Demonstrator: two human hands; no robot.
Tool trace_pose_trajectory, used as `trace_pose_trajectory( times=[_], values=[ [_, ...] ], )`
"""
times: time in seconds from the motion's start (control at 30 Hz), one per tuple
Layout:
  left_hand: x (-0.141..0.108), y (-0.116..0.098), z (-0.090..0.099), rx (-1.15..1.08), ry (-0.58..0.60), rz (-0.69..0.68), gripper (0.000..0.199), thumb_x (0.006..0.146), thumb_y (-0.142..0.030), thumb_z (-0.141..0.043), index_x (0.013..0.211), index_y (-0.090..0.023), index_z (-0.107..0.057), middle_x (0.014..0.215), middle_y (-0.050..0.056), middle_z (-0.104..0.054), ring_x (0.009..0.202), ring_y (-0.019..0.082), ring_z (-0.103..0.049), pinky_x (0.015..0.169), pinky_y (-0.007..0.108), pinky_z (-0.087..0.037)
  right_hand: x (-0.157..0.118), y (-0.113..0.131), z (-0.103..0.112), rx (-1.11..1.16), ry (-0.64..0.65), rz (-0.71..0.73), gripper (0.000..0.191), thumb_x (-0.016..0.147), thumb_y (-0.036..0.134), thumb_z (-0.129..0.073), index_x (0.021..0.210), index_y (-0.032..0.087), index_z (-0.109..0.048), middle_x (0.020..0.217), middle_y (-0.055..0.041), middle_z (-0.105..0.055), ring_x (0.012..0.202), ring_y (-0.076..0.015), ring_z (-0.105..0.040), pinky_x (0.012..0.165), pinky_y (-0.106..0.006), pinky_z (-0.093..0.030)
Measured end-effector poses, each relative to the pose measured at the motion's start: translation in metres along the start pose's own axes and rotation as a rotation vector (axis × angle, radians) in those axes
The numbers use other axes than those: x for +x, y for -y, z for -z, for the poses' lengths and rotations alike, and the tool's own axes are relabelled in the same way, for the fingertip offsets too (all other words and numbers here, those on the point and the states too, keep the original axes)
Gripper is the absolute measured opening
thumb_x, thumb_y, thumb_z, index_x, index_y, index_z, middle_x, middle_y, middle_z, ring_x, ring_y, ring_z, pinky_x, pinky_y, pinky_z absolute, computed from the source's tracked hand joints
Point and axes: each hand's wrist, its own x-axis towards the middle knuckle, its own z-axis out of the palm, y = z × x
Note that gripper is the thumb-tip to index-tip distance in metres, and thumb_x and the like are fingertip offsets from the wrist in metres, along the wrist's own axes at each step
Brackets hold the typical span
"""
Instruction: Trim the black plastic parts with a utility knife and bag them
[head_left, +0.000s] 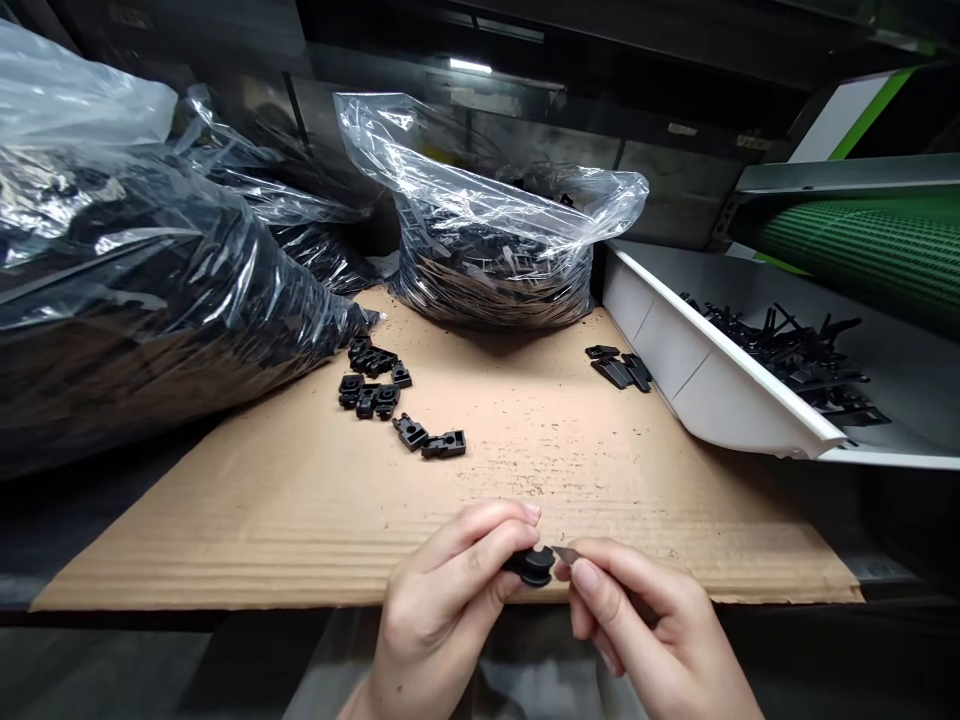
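Between the thumb and fingers of my left hand [450, 590] is a small black plastic part [534, 567] with a rounded, grooved end. My right hand [637, 610] pinches a small pointed metal blade [566, 553]; its tip is at or very near the part's right edge, and I cannot tell whether they touch. The blade's rear end is hidden in my fingers. Both hands are over the front edge of a cardboard sheet [300, 520]. Beyond them lie two black plastic pieces [444, 444], with a cluster of similar pieces [367, 385] farther back on the left.
A large bag of black parts [150, 290] fills the left side. Another open clear bag [495, 260] stands at the back. Several flat black pieces [619, 368] lie beside a white chute [720, 370] holding dark parts, below a green conveyor belt [862, 240]. Black crumbs dot the cardboard.
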Motion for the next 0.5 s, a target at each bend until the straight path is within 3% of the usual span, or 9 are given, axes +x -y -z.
trace_pose_trajectory(
  times=[0.17,0.33,0.5],
  values=[
    [0.003,-0.001,0.001,-0.023,0.007,0.0,0.029,0.082,-0.002,-0.051,0.106,-0.017,-0.057,0.104,0.003,-0.058,0.098,0.014,-0.056,0.087,0.018,-0.044,0.004,0.004,0.01,-0.028,0.112,0.016,0.035,0.086,0.034,-0.04,0.057,0.016,-0.047,0.053,0.0027,-0.045,0.045,-0.0067,-0.037,0.043,-0.02,-0.029],
    [0.005,-0.007,0.004,-0.135,0.063,0.105,0.026,0.081,-0.004,-0.054,0.099,-0.021,-0.061,0.096,0.002,-0.06,0.089,0.015,-0.059,0.08,0.02,-0.047,0.024,0.003,0.03,0.199,0.486,-0.082,0.028,0.084,0.034,-0.047,0.069,0.013,-0.057,0.046,0.0058,-0.043,0.038,-0.0034,-0.029,0.036,-0.017,-0.021],
    [0.007,-0.008,0.005,-0.194,0.037,0.199,0.028,0.078,-0.003,-0.056,0.095,-0.024,-0.064,0.091,0.001,-0.062,0.085,0.015,-0.06,0.076,0.019,-0.047,0.034,-0.002,0.032,0.399,0.66,-0.192,0.029,0.081,0.037,-0.053,0.071,0.012,-0.063,0.046,0.0055,-0.047,0.034,-0.0018,-0.029,0.034,-0.016,-0.021]
  ],
)
